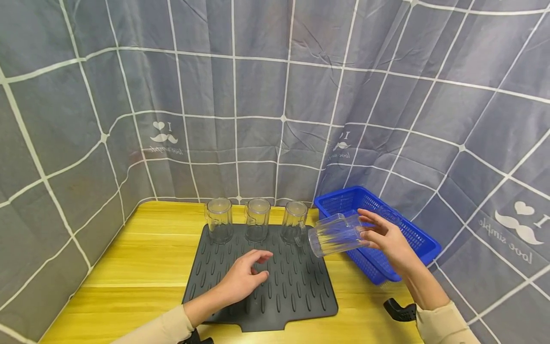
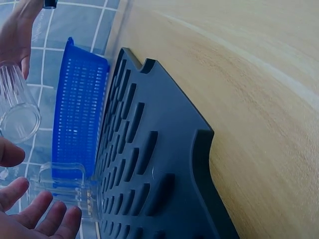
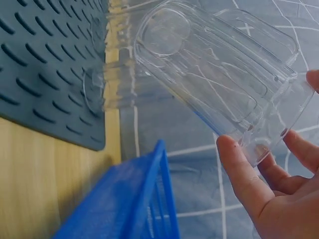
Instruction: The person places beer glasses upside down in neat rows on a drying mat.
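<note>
My right hand [image 1: 388, 241] grips a clear glass mug [image 1: 335, 235] by its rim end, thumb and fingers round it. Tilted on its side, the mug hangs above the right edge of the dark ribbed mat [image 1: 296, 296], its base toward the left; its handle shows in the right wrist view [image 3: 264, 37]. My left hand [image 1: 245, 279] hovers over the middle of the mat, fingers loosely bent and holding nothing. Along the mat's far edge stand three more glass mugs: left [image 1: 219, 220], middle [image 1: 257, 220] and right [image 1: 294, 223].
A blue perforated basket [image 1: 374, 274] stands on the yellow wood-grain table [image 1: 142, 258] to the right of the mat, under my right hand. Behind it all hangs a grey curtain [image 1: 258, 86] with white grid lines. A black object [image 1: 399, 310] shows by my right sleeve.
</note>
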A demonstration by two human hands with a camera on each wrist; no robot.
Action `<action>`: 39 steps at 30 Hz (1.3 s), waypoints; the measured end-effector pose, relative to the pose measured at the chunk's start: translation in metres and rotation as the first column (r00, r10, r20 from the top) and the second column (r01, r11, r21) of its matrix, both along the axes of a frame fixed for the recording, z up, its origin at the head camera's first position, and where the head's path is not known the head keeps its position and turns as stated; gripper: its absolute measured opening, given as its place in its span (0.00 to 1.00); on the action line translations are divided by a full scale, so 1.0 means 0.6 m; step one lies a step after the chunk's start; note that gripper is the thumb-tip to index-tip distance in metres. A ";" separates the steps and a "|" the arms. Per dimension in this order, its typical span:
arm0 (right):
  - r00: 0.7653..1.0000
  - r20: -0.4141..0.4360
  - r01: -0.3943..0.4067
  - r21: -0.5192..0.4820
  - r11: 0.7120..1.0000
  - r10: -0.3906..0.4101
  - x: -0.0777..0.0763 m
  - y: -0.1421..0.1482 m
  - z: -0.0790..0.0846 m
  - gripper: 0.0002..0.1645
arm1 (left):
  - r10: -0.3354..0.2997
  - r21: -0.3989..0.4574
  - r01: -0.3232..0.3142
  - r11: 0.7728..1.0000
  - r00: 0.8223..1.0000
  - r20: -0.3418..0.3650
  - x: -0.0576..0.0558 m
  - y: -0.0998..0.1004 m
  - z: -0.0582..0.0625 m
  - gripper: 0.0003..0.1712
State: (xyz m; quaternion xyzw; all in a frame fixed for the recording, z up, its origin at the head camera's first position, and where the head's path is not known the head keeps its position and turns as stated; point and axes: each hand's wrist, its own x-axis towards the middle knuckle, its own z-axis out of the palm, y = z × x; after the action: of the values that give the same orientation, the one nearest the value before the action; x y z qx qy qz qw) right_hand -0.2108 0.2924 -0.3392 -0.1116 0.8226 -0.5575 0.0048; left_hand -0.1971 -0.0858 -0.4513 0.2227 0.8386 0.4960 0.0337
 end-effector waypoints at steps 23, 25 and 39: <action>0.992 0.103 -0.050 -0.207 0.977 0.073 0.009 -0.079 -0.065 0.38 | -0.086 0.168 0.067 0.984 0.990 0.109 -0.002 0.014 0.001 0.35; 0.990 0.122 -0.047 -0.232 0.972 0.077 0.012 -0.085 -0.070 0.38 | -0.108 0.187 0.083 0.979 0.986 0.129 -0.002 0.017 0.002 0.38; 0.982 0.157 -0.048 -0.326 0.944 0.104 0.022 -0.112 -0.101 0.39 | -0.111 0.303 0.039 0.952 0.968 0.223 -0.008 0.027 0.001 0.45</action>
State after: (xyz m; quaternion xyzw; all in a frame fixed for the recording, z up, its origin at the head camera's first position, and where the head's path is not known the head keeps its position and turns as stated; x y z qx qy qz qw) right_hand -0.1978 0.2250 -0.3997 -0.0942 0.7127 -0.6906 0.0792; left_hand -0.2021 -0.0695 -0.4506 0.1961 0.7355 0.6376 0.1189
